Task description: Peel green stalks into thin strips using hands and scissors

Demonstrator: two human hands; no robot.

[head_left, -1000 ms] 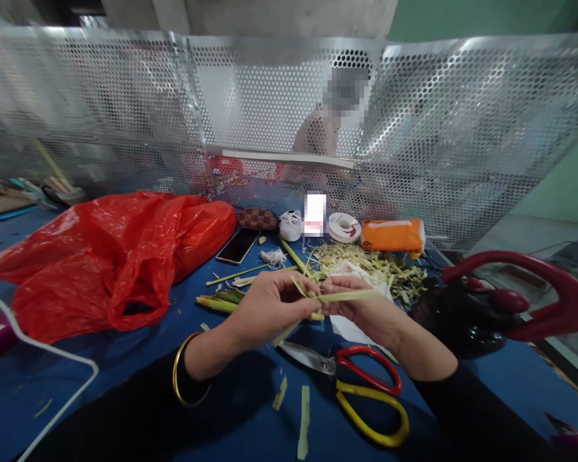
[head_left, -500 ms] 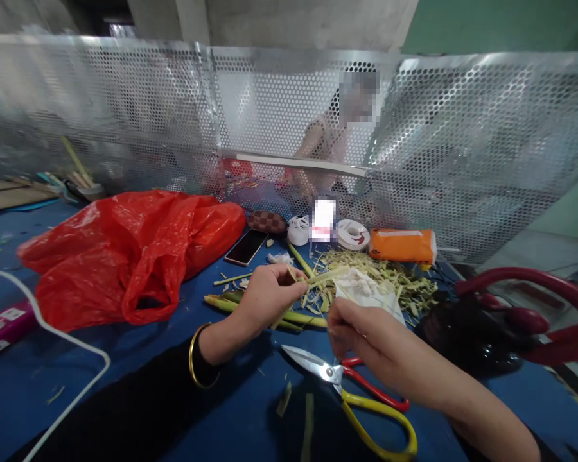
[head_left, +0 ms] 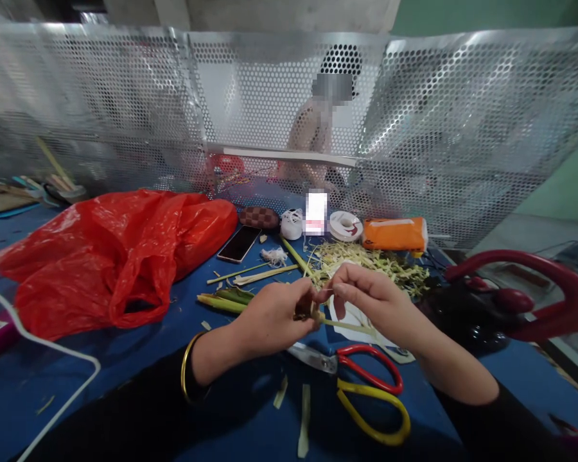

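My left hand (head_left: 272, 314) is closed round a pale green plant strip (head_left: 344, 325), whose free end sticks out to the right under my other hand. Something small and brownish in the left palm is mostly hidden by the fingers. My right hand (head_left: 378, 296) meets it fingertip to fingertip, thumb and forefinger pinching a thin pale strand (head_left: 328, 290). Below the hands lie shears with one red and one yellow handle (head_left: 373, 417), their blade tips covered by my left hand. Thick green stalks (head_left: 221, 303) lie beyond the left wrist.
A heap of shredded plant strips (head_left: 390, 266) lies behind my right hand. To the right stands a dark kettle (head_left: 472, 321); a red plastic bag (head_left: 101, 256) spreads at left. A phone (head_left: 239, 244), a ribbon spool (head_left: 345, 226) and an orange pack (head_left: 395, 233) line the mesh screen (head_left: 270, 96).
My right hand has moved up and in to meet the left, which has shifted right and slightly down. The strip now points lower right. The view has shifted a little.
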